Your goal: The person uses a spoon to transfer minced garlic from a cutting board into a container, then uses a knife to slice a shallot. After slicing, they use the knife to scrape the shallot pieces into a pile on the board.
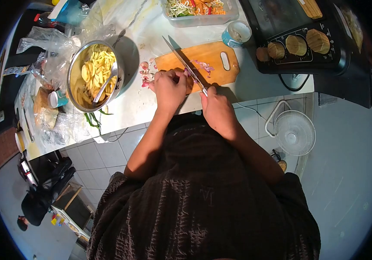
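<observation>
A wooden cutting board (223,77) lies at the table's front edge. My right hand (218,109) is closed around the handle of a knife (181,59), whose long blade points away and to the left across the board. My left hand (170,89) is at the board's left side, fingers curled on a small purple-pink shallot (186,72) beside the blade; the fingers mostly hide it. Chopped shallot pieces (204,66) lie on the board to the right of the knife. More shallots and peels (146,74) rest on the table left of the board.
A metal bowl (71,65) with cut yellow strips and a spoon (106,89) stands left, near green chillies (93,120) and plastic bags (62,56). Behind are a vegetable container (199,20) and a small tub (236,34). A black appliance (298,50) stands right; a fan (291,133) is below.
</observation>
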`<state>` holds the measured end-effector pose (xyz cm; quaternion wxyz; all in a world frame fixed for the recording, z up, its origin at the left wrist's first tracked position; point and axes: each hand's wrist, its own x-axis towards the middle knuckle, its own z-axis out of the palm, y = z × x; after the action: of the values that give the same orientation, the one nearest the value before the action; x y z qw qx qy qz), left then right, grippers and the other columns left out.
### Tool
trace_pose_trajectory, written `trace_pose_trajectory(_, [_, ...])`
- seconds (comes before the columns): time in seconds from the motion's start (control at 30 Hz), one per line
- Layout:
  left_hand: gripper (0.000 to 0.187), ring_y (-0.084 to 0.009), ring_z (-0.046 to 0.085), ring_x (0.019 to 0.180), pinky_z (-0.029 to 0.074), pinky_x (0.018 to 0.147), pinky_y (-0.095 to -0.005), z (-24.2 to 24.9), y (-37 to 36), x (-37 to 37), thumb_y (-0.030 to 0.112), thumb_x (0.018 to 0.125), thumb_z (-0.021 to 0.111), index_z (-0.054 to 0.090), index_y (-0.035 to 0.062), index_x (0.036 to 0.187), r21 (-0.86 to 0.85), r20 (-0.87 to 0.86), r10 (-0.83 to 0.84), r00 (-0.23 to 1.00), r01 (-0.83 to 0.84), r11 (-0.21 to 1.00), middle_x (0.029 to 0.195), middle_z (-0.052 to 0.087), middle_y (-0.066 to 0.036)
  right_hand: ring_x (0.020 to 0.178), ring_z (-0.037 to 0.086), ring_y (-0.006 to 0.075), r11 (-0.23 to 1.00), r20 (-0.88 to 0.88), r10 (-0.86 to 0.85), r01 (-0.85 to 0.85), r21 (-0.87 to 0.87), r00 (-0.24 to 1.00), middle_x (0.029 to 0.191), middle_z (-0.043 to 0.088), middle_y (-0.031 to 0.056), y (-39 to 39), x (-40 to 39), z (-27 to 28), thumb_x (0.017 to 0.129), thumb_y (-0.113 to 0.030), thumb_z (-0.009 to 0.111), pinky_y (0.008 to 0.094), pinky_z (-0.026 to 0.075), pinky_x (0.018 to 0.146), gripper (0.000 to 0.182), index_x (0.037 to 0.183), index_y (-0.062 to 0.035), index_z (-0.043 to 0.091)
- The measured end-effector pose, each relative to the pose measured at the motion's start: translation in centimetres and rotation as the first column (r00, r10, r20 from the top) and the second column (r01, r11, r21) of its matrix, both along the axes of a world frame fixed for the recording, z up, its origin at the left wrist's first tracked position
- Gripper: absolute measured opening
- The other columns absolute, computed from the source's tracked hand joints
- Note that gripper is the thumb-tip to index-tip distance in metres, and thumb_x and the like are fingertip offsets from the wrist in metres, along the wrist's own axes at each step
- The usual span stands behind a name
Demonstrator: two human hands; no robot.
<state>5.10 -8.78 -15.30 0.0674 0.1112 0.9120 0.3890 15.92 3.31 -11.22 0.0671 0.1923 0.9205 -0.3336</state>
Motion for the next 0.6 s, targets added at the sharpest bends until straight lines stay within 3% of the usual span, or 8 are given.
trace_pose_trajectory(0.6, [0.013,-0.0261,0.057,0.089,0.03,0.081,-0.0427,0.58,0.13,0.41,0.021,0.083,0.07,0.074,0.0084,0.08,0.034,-0.071,0.025,0.997,-0.022,0.999,0.074,0.068,-0.007,0.071,0.063,0.0499,0.999,0.02,0.015,-0.016,0.045,1.0,0.07,0.063,0.0304,-0.58,-0.3,-0.19,0.101,-0.023,0.052,0.0554,0.05,0.061,0.03,0.093,0.0057,0.048])
